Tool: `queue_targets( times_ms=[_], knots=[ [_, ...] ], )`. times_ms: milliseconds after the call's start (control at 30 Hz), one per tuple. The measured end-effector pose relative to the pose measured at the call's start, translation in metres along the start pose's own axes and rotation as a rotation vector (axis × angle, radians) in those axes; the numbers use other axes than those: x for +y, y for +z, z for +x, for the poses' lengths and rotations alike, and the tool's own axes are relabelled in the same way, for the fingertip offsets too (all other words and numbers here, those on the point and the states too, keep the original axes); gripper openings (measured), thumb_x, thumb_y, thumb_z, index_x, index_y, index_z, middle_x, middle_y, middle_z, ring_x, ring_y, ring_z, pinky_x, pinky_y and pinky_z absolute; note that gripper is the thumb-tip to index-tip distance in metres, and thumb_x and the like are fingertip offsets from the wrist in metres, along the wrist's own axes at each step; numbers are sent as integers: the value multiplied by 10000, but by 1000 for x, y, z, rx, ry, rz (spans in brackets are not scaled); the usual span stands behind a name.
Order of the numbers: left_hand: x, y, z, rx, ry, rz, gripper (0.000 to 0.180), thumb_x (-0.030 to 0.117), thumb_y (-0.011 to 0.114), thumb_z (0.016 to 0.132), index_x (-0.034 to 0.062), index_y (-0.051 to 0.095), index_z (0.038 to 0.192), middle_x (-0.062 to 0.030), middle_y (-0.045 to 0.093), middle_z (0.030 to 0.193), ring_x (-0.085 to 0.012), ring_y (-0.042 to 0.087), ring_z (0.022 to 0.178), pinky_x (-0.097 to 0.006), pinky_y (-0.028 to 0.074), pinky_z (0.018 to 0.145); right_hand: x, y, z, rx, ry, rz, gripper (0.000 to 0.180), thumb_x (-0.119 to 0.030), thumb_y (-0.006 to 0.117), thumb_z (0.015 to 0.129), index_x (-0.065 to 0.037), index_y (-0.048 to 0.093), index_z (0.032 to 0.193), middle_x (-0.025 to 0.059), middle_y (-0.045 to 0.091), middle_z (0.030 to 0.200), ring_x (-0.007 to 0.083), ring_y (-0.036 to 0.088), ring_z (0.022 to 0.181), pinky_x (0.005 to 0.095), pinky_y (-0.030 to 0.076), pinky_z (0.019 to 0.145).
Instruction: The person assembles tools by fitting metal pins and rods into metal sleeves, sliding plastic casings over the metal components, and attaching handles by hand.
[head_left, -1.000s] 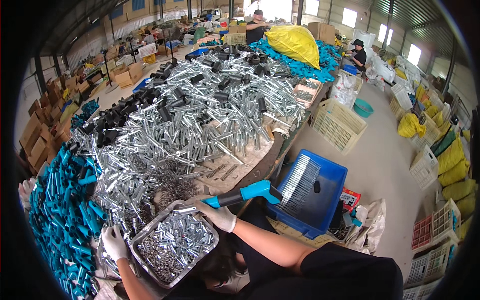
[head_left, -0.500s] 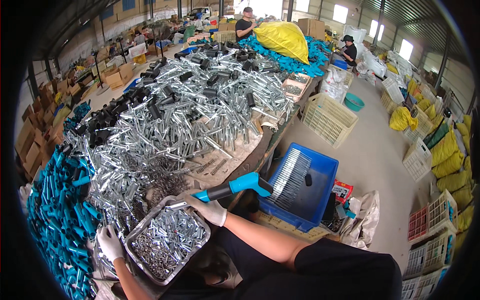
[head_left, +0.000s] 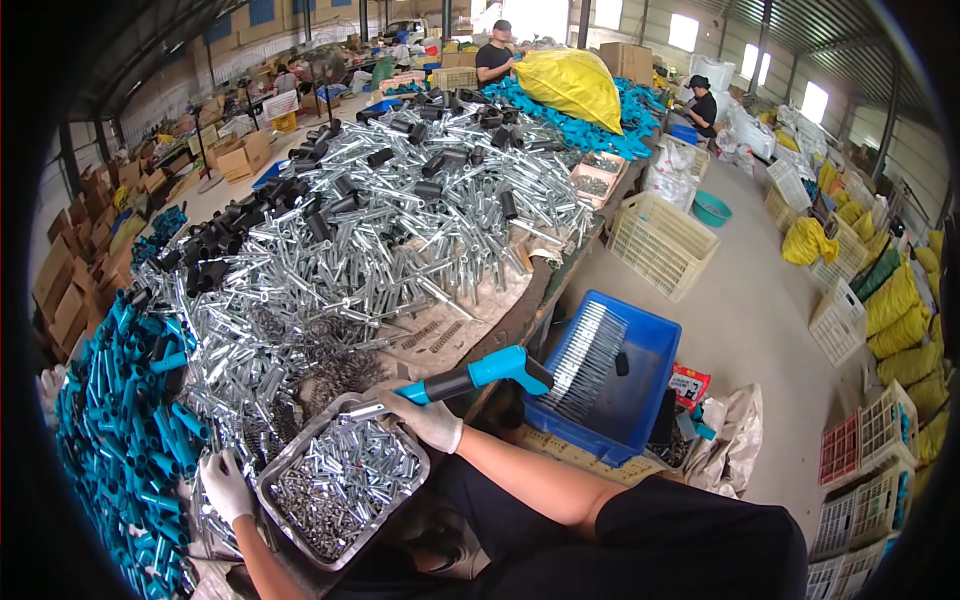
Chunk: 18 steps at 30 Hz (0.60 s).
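Observation:
My right hand (head_left: 424, 420), in a white glove, grips a tool with a blue and black handle (head_left: 478, 374) that sticks out to the right; its working end is hidden by the glove. The hand is over the far rim of a square metal tray (head_left: 293, 452) filled with small shiny metal sleeves and screws. My left hand (head_left: 226, 486), also gloved, rests at the tray's left corner, by the shiny parts. Behind the tray spreads a huge heap of silver metal tubes (head_left: 380, 220) with black tubes (head_left: 235, 245) mixed in.
Blue plastic handles (head_left: 120, 420) are piled at my left. A blue crate (head_left: 640, 385) with a row of thin metal rods stands on the floor at my right, a cream crate (head_left: 662, 243) beyond it. Other people work near a yellow sack (head_left: 575, 85) far back.
The camera has tilted, so the scene sits a little higher and left. My right hand with the tool stays at the tray's rim and my left hand stays at its corner.

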<state>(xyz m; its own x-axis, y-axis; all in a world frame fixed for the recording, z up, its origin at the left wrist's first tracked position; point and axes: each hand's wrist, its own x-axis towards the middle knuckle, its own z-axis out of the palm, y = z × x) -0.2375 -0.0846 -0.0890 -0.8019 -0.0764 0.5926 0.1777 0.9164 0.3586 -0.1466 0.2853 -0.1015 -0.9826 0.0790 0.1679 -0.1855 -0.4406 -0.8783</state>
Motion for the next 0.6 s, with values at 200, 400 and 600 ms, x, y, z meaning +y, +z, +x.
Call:
queue_targets(
  times_ms=[200, 400, 600],
  knots=[
    [5, -10, -3, 16, -9, 32, 268, 192, 587, 903, -26, 605, 748, -198, 551, 828, -387, 547, 790, -468, 432, 726, 5, -4, 3, -33, -90, -159, 298, -276, 593, 973, -12, 676, 1084, 44, 690, 999, 102, 630, 900, 263, 497, 813],
    [19, -14, 2, -6, -30, 19, 275, 209, 614, 889, -10, 616, 722, -185, 569, 816, -376, 569, 796, -460, 449, 723, 4, -2, 2, 75, -45, 28, 253, -204, 548, 978, 19, 667, 987, 62, 679, 868, 92, 616, 779, 253, 491, 673],
    [14, -11, 2, 35, -53, 101, 292, 261, 643, 874, 9, 650, 726, -172, 594, 829, -369, 586, 816, -439, 470, 746, -3, 1, -2, 48, 80, 128, 335, -286, 609, 970, 28, 641, 1082, 76, 678, 977, 137, 636, 837, 292, 510, 771]
  ],
)
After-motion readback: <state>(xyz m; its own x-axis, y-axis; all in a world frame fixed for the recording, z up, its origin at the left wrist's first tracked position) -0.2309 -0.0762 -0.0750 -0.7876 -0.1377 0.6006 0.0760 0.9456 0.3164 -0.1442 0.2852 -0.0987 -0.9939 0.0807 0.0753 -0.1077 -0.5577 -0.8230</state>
